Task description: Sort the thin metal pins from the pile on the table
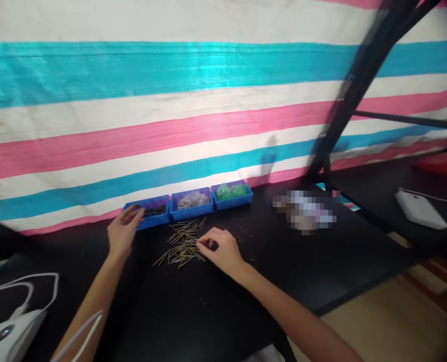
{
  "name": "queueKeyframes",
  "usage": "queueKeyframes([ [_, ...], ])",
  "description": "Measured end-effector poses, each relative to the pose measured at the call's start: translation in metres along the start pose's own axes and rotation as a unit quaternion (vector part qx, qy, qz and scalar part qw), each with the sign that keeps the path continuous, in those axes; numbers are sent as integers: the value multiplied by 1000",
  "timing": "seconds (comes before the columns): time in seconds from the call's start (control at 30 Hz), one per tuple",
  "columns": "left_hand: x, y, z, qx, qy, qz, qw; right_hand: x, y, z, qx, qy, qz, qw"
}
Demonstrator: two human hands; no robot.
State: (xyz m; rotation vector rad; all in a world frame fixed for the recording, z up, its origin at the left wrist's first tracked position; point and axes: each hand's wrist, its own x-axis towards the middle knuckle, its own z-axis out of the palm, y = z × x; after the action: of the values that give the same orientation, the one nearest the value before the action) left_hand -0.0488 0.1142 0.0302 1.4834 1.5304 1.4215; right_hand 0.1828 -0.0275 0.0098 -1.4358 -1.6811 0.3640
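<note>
A loose pile of thin metallic and yellowish sticks [184, 246] lies on the black table. My right hand [221, 249] is at the pile's right side, thumb and forefinger pinched together; whatever sits between the fingertips is too small to make out. Over the left end of a blue bin [170, 213] with dark thin pieces [154, 211] in it, my left hand [123, 231] has its fingers bent and drawn together. What those fingers hold, if anything, I cannot make out.
Two more blue bins adjoin, one with clear pieces [193, 199], one with green pieces [231, 191]. A blurred-out object [304, 211] lies right. White devices with cables sit at lower left [14, 334] and far right [421, 208]. Behind hangs striped sheeting [171, 115] beside a dark frame [353, 85].
</note>
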Motion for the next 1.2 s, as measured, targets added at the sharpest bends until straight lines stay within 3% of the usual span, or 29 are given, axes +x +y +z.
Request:
queueKeyframes([
  [0.07, -8, 1, 1, 31, -13, 22, 999, -1, -2, -2, -7, -19, 4, 1000],
  [0.13, -23, 2, 2, 127, -28, 77, 989, -2, -2, -4, -20, -36, 7, 999],
  [0.23, -51, 3, 8, 190, -59, 216, 956, -3, 0, -5, -53, -61, 4, 997],
  [0.33, -79, -1, 17, 251, -134, 285, 915, -5, 5, -5, -82, -80, -1, 993],
  [0.43, -98, -4, 25, 316, -212, 290, 878, -7, 9, -3, -93, -87, 0, 992],
  [0.53, -107, -2, 28, 323, -247, 294, 865, -7, 10, -2, -95, -97, 7, 991],
  [0.97, -118, 4, 31, 262, -253, 327, 872, -2, 11, -1, -112, -118, -3, 987],
  [1.2, -118, 4, 32, 224, -233, 319, 891, -1, 12, -2, -105, -121, -5, 987],
])
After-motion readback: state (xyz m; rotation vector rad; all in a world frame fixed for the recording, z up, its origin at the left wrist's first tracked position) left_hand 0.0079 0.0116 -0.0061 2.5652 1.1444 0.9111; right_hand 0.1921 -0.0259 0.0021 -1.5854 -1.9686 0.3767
